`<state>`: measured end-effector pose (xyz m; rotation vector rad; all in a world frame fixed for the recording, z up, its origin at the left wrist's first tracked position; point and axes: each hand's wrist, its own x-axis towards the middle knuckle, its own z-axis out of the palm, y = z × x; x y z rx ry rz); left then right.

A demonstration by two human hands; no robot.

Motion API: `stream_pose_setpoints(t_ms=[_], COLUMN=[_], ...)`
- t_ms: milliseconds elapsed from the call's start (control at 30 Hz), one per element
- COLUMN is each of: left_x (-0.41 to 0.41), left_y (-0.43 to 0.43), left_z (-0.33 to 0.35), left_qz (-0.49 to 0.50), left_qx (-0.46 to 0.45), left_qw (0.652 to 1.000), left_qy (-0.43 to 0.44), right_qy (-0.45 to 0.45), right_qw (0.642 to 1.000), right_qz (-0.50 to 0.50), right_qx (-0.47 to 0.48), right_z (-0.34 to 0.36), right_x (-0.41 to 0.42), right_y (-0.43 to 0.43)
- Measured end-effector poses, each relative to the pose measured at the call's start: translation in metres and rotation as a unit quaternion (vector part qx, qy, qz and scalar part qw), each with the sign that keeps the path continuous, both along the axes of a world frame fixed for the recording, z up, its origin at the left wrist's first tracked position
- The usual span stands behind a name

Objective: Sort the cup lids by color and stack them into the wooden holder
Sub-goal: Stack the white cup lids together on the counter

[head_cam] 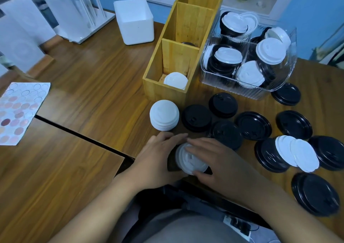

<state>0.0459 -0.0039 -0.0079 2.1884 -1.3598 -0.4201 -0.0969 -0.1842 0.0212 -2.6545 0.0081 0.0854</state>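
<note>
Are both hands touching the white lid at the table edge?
Touching. The head view shows the left hand cupping the white lid from the side and the right hand with fingers on its top.

1. The white lid point(189, 159) near the surface's point(93, 79) front edge is partly covered by the left hand point(160, 161) and the right hand point(214, 159); what lies beneath it cannot be told.
2. In the middle compartment of the wooden holder point(167, 86), only a dark sliver point(188, 44) is seen behind the divider; its kind cannot be told.
3. The far compartment's floor is hidden by its walls.
4. In the clear bin point(232, 88), the black lids point(219, 66) are largely hidden under white ones.
5. The white rack point(81, 10) at the far left corner is blurred and cut off by the top edge.
</note>
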Motion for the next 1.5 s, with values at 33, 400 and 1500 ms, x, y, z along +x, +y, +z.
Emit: stream_pose_setpoints(t_ms=[33, 400, 1500], left_x=[0.001, 0.006, 0.049], left_y=[0.0, 0.004, -0.002], left_z=[0.0, 0.003, -0.002], left_qz=[-0.009, -0.051, 0.15], left_qx=[0.006, 0.009, -0.075], left_qw=[1.0, 0.999, 0.986], left_qy=[-0.002, -0.011, -0.014], right_qy=[0.002, 0.01, -0.071], right_qw=[1.0, 0.999, 0.995], right_qz=[0.007, 0.045, -0.068], right_qx=[0.0, -0.02, -0.015], right_z=[0.0, 0.0, 0.028], right_x=[0.001, 0.011, 0.088], right_y=[-0.001, 0.001, 0.005])
